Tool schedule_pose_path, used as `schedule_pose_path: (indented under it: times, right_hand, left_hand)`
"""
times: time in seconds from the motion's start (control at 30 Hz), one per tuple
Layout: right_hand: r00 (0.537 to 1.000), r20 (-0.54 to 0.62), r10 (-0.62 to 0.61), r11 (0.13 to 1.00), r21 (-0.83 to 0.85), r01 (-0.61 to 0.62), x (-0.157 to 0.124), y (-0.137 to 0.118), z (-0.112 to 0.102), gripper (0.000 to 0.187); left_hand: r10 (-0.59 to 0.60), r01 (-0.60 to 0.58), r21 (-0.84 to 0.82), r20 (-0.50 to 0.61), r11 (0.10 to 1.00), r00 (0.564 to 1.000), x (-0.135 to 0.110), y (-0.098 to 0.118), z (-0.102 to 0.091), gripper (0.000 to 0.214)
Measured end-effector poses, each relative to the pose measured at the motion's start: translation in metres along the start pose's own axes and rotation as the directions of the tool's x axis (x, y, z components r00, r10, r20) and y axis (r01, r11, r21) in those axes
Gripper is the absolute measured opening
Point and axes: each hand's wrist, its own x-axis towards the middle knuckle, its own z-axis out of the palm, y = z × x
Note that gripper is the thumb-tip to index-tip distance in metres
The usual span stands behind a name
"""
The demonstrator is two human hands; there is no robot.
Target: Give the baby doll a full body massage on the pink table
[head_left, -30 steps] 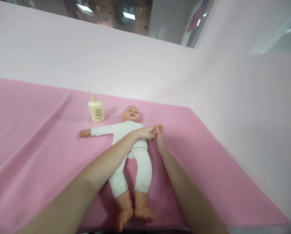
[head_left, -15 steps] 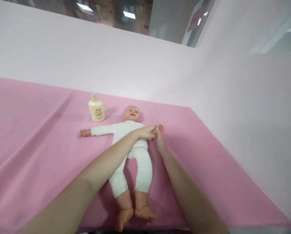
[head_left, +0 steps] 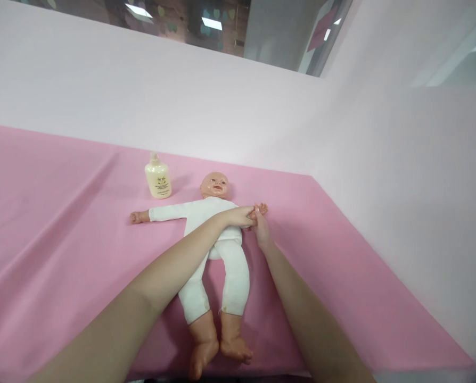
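A baby doll (head_left: 234, 271) with a white cloth body lies on its back, its head toward the wall and its feet toward me. My left hand (head_left: 240, 216) reaches across the doll's chest and is closed around its arm on the right side. Right beside it, my right hand (head_left: 262, 230) grips the same arm close to the wrist, thumb on top. The doll's small hand (head_left: 261, 208) sticks out past my fingers. Most of that forearm is hidden under my hands. The doll's other arm (head_left: 166, 213) stretches out to the left.
A pale yellow pump bottle (head_left: 158, 180) stands left of the doll's head. Pink cloth (head_left: 334, 276) covers the table, with long creases on the left. A white wall (head_left: 150, 96) runs along the back and right, with a window (head_left: 206, 26) above.
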Motion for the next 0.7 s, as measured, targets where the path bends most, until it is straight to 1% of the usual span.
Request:
schedule_pose_path:
  times: [0.07, 0.17, 0.27, 0.43, 0.57, 0.7]
  right_hand:
    - [1.0, 0.005, -0.006, 1.0, -0.004, 0.006, -0.0009, -0.0002, -0.0005, 0.099]
    - [0.999, 0.036, -0.021, 1.0, -0.014, 0.022, -0.0031, -0.0003, -0.0021, 0.088]
    - [0.999, 0.049, -0.012, 0.999, -0.03, 0.014, -0.0047, -0.0009, -0.0025, 0.08]
    - [0.999, 0.04, -0.033, 0.999, -0.021, 0.034, -0.0062, -0.0027, -0.0015, 0.079]
    - [0.999, 0.047, -0.02, 0.999, -0.031, 0.022, -0.0071, -0.0027, -0.0022, 0.07]
    - [0.998, 0.05, -0.026, 0.999, -0.02, 0.027, -0.0072, -0.0026, -0.0022, 0.074]
  left_hand:
    - [0.004, -0.004, 0.01, 0.002, 1.0, 1.0, 0.0009, -0.001, -0.0006, 0.023]
    - [0.036, -0.037, 0.021, 0.038, 0.999, 0.999, 0.0025, -0.0024, -0.001, 0.022]
    - [0.078, -0.079, 0.004, 0.058, 0.997, 0.995, 0.0035, -0.0033, -0.0006, 0.026]
    - [0.083, -0.083, -0.004, 0.038, 0.997, 0.996, 0.003, -0.0029, 0.0, 0.032]
    - [0.072, -0.072, 0.003, 0.047, 0.997, 0.996, 0.0017, -0.0005, 0.0, 0.031]
    - [0.079, -0.079, -0.006, 0.05, 0.997, 0.996, 0.0018, 0.0001, 0.0004, 0.032]
